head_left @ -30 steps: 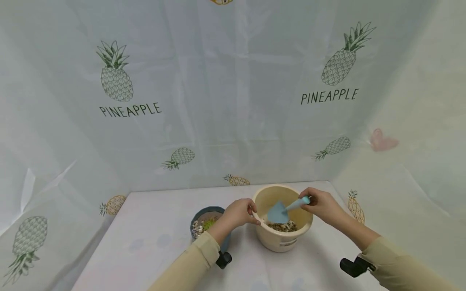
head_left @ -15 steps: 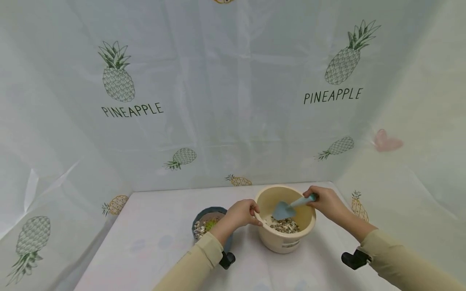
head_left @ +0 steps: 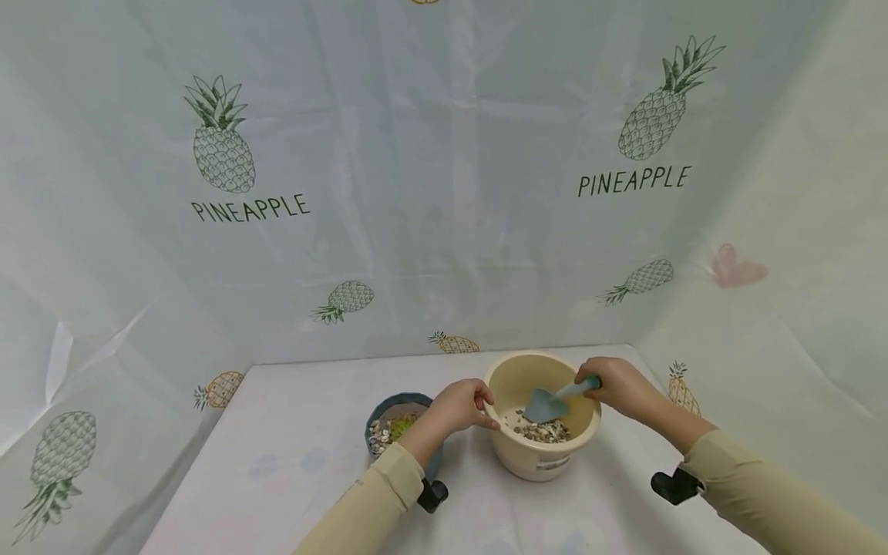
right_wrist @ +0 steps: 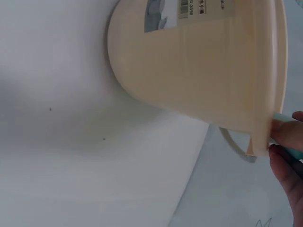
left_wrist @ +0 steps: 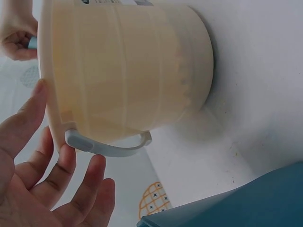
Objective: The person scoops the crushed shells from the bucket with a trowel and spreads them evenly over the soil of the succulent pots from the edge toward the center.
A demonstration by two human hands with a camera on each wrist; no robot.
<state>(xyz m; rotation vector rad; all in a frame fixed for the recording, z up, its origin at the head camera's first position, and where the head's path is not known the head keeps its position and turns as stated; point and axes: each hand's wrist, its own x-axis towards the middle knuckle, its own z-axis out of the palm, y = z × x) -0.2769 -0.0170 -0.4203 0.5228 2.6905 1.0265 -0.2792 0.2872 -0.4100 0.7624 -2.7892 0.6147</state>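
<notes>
A cream plastic bucket (head_left: pixel 522 456) stands upright on the table, with loose mixed pebbles (head_left: pixel 543 433) over its bottom. My left hand (head_left: pixel 458 406) pinches the bucket's left rim, thumb on one side and fingers on the other; in the left wrist view its fingertips lie by the grey carrying handle (left_wrist: pixel 106 148). Over the opposite rim, my right hand (head_left: pixel 616 385) grips a small blue hand trowel (head_left: pixel 544 406) by its handle. The trowel's blade slants down inside the bucket, its tip right at the pebbles. Only the handle end shows in the right wrist view.
Left of the bucket is a blue pot (head_left: pixel 375 408) with pebbles and a yellow-green plant (head_left: pixel 398 426), partly hidden by my left forearm. A white sheet (head_left: pixel 416 193) printed with pineapples hangs behind the table (head_left: pixel 305 432). A few dark specks lie on the tabletop.
The trowel's blade has moved slightly right and tilted differently inside the bucket. The pebbles have shifted, baring more of the bottom at the left. My left hand keeps its hold on the rim.
</notes>
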